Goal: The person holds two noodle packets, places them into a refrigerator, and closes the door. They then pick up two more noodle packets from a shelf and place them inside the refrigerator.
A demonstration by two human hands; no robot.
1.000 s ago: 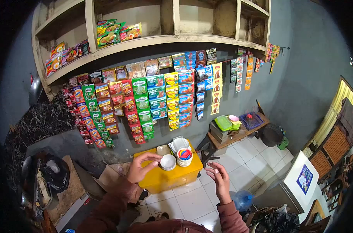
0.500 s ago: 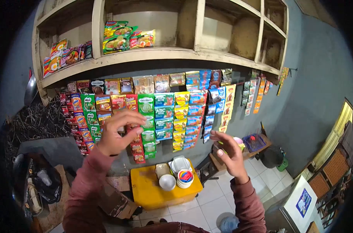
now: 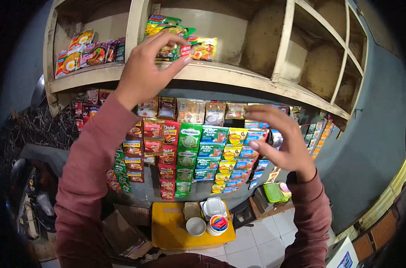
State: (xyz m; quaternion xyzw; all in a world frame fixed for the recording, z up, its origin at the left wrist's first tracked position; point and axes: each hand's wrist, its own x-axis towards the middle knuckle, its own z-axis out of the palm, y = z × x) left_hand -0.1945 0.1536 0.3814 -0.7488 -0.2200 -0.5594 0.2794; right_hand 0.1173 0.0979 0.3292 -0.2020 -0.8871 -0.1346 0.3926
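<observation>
My left hand (image 3: 150, 69) is raised in front of the shelf, fingers curved and thumb apart, with nothing between them. It overlaps the instant noodle packets (image 3: 167, 44) in the middle compartment, and its thumb tip is close to a red and yellow noodle packet (image 3: 205, 48). My right hand (image 3: 281, 140) is lower, before the hanging sachet strips, its fingers and thumb spread around empty air. Behind it are blue drink sachets (image 3: 244, 164) and yellow sachets (image 3: 226, 166). Green chocolatos sachets (image 3: 187, 146) and ABC sachets (image 3: 211, 150) hang between my hands.
A wooden wall shelf (image 3: 252, 82) spans the top, with more noodle packets (image 3: 96, 54) at its left. Below, a yellow box (image 3: 167, 232) bears a bowl (image 3: 196, 226), stacked cups (image 3: 217, 225) and containers. A cardboard box (image 3: 122, 232) stands beside it.
Both hands have risen, the left from the sachet strips to shelf height. The view has tilted up and shifted left, so the shelf appears nearer.
</observation>
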